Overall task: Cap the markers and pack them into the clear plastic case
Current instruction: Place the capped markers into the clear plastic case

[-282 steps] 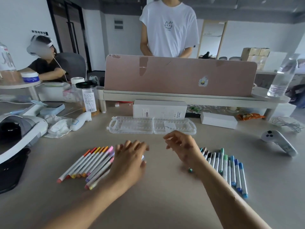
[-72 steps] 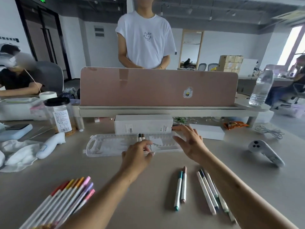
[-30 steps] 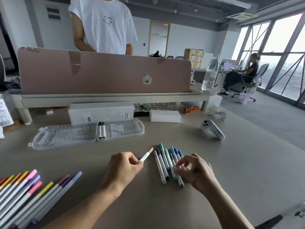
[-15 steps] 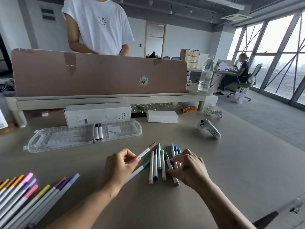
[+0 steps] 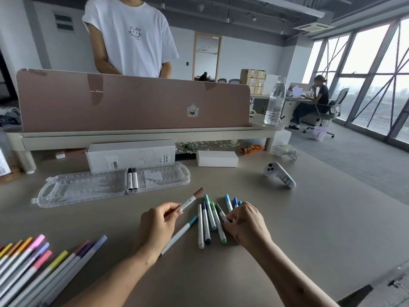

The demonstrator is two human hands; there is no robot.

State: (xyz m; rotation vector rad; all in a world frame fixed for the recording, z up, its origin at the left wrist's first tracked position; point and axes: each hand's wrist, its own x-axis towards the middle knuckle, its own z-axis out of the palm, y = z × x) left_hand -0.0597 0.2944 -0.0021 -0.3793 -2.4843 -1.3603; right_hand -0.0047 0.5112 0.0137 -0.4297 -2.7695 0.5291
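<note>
- On the near part of the beige table (image 5: 309, 229), in the head view, the left hand (image 5: 158, 227) is pinching a white marker with a brown cap (image 5: 192, 198) between thumb and fingertips, and the capped end is pointing up and away towards the case.
- The right hand (image 5: 245, 224) is curling its fingers round a dark-capped white marker (image 5: 221, 212) at the right edge of a loose cluster of blue and green capped markers (image 5: 208, 220) lying on the table.
- A teal-capped white marker (image 5: 179, 234) is lying slantwise just beside the left hand.
- The clear plastic case (image 5: 88, 189) is lying open and flat beyond the hands, and two black-capped markers (image 5: 132, 179) are sitting side by side near its hinge.
- A row of pink, orange, yellow and purple capped markers (image 5: 33, 262) is lying at the lower left, well apart from the case.
- A long white cardboard box (image 5: 130, 156) is standing just behind the case, and a white handheld controller (image 5: 278, 175) is resting to the right.
</note>
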